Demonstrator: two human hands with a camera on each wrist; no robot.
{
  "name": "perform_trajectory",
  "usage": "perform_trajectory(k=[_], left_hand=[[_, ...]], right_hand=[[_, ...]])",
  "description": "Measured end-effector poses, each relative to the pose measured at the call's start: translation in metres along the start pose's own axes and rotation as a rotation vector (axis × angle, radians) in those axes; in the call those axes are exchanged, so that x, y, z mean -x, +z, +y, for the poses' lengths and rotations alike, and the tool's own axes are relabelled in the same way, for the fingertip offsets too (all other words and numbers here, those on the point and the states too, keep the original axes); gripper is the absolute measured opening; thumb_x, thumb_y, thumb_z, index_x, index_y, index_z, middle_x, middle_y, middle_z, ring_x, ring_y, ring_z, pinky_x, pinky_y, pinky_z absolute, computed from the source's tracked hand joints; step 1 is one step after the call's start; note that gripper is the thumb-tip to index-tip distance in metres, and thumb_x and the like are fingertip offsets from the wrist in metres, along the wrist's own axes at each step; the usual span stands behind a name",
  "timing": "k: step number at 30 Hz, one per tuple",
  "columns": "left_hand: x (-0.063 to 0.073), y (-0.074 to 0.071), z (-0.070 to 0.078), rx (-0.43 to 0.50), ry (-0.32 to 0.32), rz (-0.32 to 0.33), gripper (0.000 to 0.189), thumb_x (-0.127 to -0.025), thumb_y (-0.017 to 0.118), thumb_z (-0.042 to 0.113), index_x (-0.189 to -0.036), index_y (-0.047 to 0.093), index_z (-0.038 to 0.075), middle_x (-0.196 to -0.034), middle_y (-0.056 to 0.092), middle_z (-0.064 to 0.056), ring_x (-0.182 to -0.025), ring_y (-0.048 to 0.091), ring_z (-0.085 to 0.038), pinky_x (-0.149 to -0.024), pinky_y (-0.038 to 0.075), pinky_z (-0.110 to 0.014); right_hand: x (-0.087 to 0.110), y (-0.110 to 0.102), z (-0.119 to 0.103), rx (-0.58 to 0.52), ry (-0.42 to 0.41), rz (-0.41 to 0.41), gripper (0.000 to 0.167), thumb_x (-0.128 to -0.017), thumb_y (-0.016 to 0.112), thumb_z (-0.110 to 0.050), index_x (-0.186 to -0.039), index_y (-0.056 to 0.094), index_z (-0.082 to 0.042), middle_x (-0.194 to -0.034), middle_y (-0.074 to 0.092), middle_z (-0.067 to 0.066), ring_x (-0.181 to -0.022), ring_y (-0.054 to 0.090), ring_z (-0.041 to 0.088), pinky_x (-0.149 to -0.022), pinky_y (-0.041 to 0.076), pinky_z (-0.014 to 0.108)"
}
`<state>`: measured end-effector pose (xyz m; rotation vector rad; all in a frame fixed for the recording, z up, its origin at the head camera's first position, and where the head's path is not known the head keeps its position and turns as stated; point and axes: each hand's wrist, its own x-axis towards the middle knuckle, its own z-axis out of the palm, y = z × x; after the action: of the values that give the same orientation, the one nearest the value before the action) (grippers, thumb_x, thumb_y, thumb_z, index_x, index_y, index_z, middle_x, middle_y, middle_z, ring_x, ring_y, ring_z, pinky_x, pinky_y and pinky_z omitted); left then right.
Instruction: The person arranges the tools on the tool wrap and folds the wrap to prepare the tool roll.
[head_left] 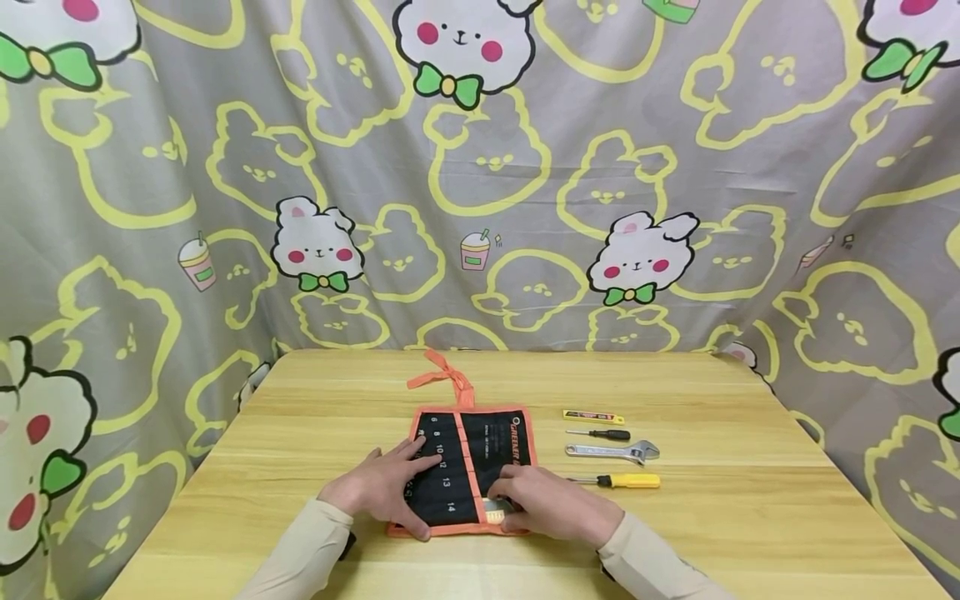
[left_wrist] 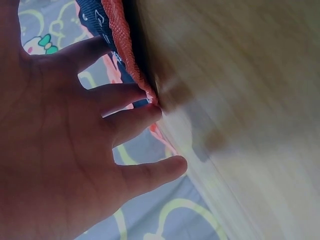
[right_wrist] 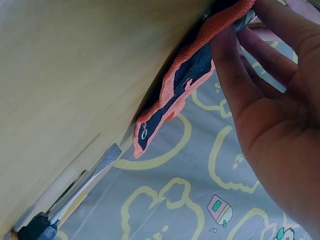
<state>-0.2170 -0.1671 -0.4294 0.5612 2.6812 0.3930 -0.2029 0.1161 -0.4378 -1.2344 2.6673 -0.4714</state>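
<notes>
A black tool pouch with orange trim and printed size numbers lies unfolded on the table. Fingers spread, my left hand rests on its left part, thumb near the front edge. In the left wrist view some fingertips meet the orange trim. My right hand is at the pouch's front right, with curled fingers and thumb pinching a flat grey-and-yellow tool. Most of that tool is hidden by the hand, and I cannot tell its kind.
Right of the pouch lie a yellow flat case, a small black-handled screwdriver, an adjustable wrench and a yellow-handled screwdriver. Orange ties extend from the pouch's back edge. A patterned curtain surrounds the wooden table.
</notes>
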Motion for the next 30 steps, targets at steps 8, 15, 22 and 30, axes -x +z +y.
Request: perform_trajectory(k=[8, 15, 22, 30], left_hand=[[0.000, 0.001, 0.001, 0.001, 0.008, 0.004, 0.104, -0.065, 0.093, 0.056, -0.154, 0.049, 0.023, -0.168, 0.026, -0.011, -0.156, 0.021, -0.035, -0.119, 0.020, -0.070], [-0.001, 0.002, 0.000, 0.004, 0.006, 0.007, 0.104, -0.065, 0.093, 0.056, -0.154, 0.049, 0.024, -0.168, 0.026, -0.011, -0.156, 0.021, -0.035, -0.119, 0.020, -0.069], [-0.002, 0.002, 0.000, 0.004, 0.012, 0.003, 0.104, -0.065, 0.092, 0.056, -0.154, 0.048, 0.024, -0.169, 0.025, -0.011, -0.156, 0.022, -0.035, -0.118, 0.021, -0.070], [-0.001, 0.002, -0.001, -0.002, 0.008, 0.004, 0.105, -0.065, 0.093, 0.057, -0.154, 0.048, 0.024, -0.168, 0.026, -0.012, -0.156, 0.022, -0.035, -0.118, 0.021, -0.070]], right_hand=[[0.002, -0.001, 0.002, -0.020, -0.007, 0.008, 0.027, -0.093, 0.077, -0.025, -0.118, 0.074, -0.014, -0.096, 0.062, -0.010, -0.071, 0.048, -0.001, -0.063, 0.045, 0.015], [0.008, -0.008, 0.003, -0.084, 0.021, 0.016, 0.028, -0.095, 0.074, -0.027, -0.120, 0.074, -0.014, -0.105, 0.064, -0.008, -0.076, 0.054, 0.000, -0.068, 0.049, 0.015], [0.018, -0.020, 0.009, -0.098, 0.045, 0.057, 0.029, -0.094, 0.076, -0.024, -0.121, 0.074, -0.011, -0.114, 0.068, -0.001, -0.087, 0.062, 0.001, -0.074, 0.055, 0.020], [0.031, -0.027, 0.020, -0.028, 0.042, 0.084, 0.032, -0.093, 0.077, -0.026, -0.121, 0.074, -0.012, -0.115, 0.068, -0.003, -0.093, 0.065, 0.007, -0.077, 0.057, 0.025]])
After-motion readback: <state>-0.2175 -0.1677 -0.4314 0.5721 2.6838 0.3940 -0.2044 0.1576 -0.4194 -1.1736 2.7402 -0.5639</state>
